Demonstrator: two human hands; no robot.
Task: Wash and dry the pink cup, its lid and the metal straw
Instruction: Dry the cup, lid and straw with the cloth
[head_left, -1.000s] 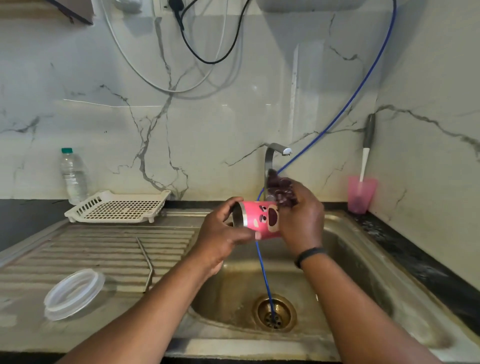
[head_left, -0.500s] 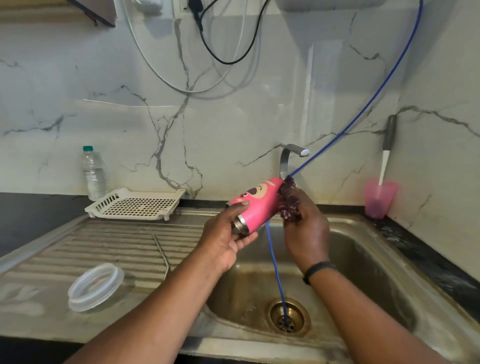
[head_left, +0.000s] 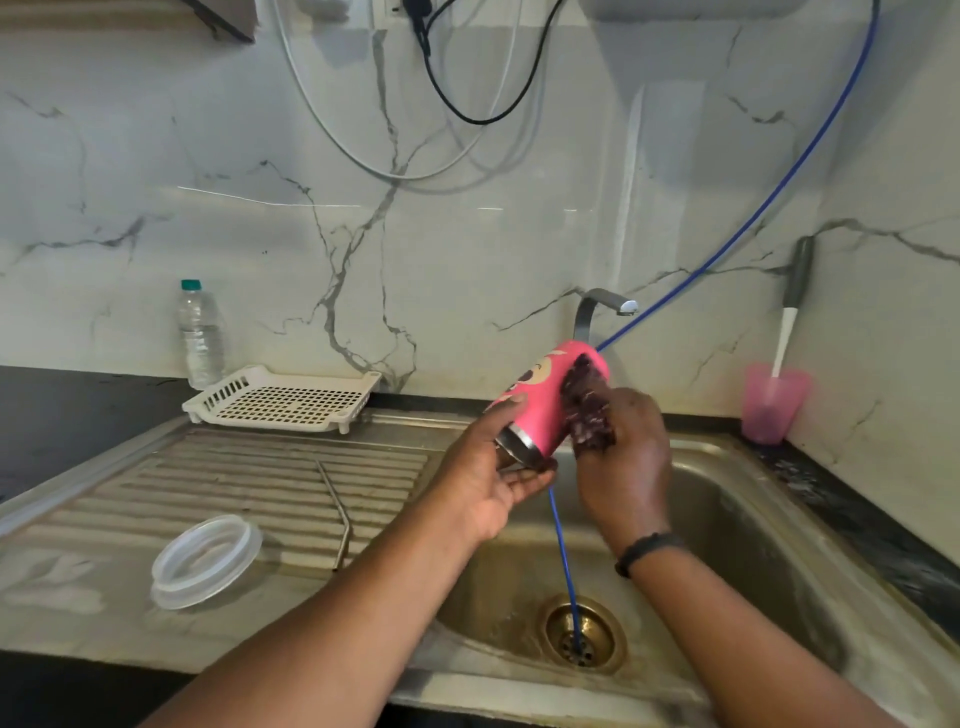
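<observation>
Two hands work the pink cup (head_left: 540, 402): left hand (head_left: 498, 467) grips its rim end, right hand (head_left: 618, 457) clutches a scrubber (head_left: 587, 410) against it; lid (head_left: 205, 561) and metal straw (head_left: 337, 512) await washing.

Soft, even daylight; cable shadows on the marble wall (head_left: 467, 260); straight edges bow outward; slightly soft focus throughout.

Pink cup (head_left: 540, 402) tipped from lying sideways a second ago to a steep tilt, metal rim low in left hand (head_left: 493, 467), base raised toward tap; dark scrubber (head_left: 587, 410) in right hand (head_left: 623, 462) shifted from base end onto cup's side wall.
</observation>
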